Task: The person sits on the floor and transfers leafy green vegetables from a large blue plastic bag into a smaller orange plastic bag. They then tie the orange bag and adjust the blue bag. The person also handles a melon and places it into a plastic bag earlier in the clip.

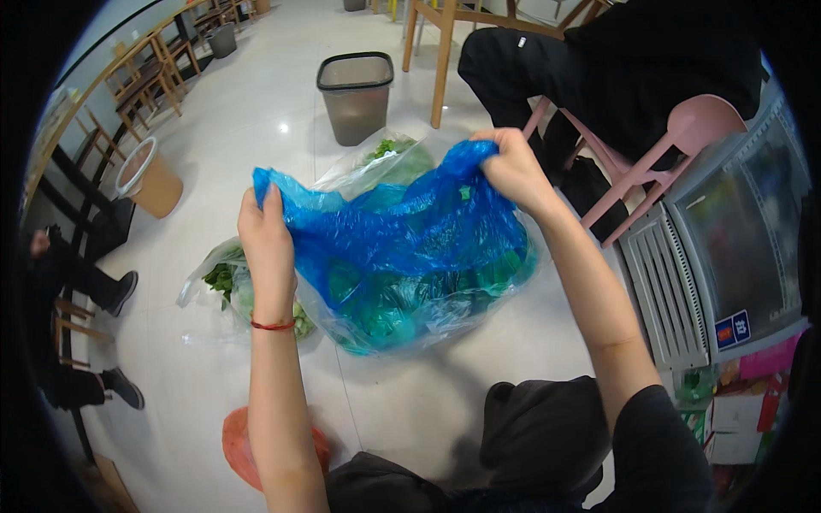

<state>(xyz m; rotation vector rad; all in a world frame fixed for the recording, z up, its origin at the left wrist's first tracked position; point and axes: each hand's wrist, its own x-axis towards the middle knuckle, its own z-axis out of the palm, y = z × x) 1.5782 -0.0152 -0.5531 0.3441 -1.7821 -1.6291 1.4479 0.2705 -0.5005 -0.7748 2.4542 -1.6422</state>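
Note:
Between my two hands a thin blue plastic bag [410,227] is stretched wide. My left hand [266,231] pinches its left corner between thumb and fingers. The bunched right edge sits in the fist of my right hand [513,167]. Beneath it a large clear plastic bag [436,330] rests on the floor; green contents show through, too covered to identify. Just beyond lies another clear bag [407,160] with leafy greens. Left of these, partly behind my left wrist, is a clear bag [237,272] of green vegetables.
A grey waste bin [355,106] stands ahead, and a tan bin [151,179] is at left. On the right are a pink chair [699,122] with a seated person in black and a glass-fronted fridge [737,224]. A red plastic object [240,445] lies by my left forearm.

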